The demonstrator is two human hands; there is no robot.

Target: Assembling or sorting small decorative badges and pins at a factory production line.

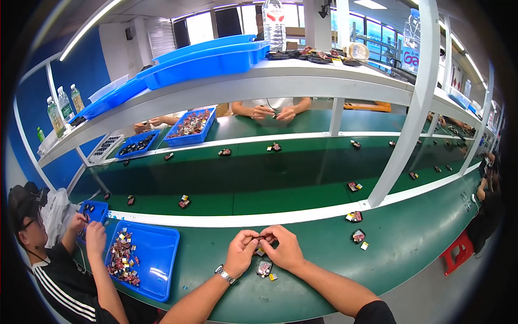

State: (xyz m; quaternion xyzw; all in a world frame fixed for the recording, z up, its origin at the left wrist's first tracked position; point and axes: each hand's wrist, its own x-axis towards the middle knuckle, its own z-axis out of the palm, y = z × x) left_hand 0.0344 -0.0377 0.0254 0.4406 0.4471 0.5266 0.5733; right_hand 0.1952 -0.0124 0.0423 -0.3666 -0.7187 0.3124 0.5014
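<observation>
My left hand (240, 256), with a metal-banded watch at the wrist, and my right hand (286, 249) meet above the green table. Fingertips and thumbs of both hands pinch one small dark electronic part (260, 251) with a bit of yellow and white on it; the fingers cover most of it. Just below my hands, a similar small assembly (264, 268) lies on the table, a dark shell with a silvery piece and a yellow-and-white tab. Two more dark assemblies lie to the right, one by the white rail (354, 217) and one nearer (358, 236).
A blue tray (175, 254) holding many red-and-yellow small parts stands left, beside a seated co-worker (59, 270). Past the white rail (226, 220) runs a green conveyor belt (280, 189) carrying scattered assemblies. An overhead shelf (237, 81) and its white post (402, 135) rise ahead.
</observation>
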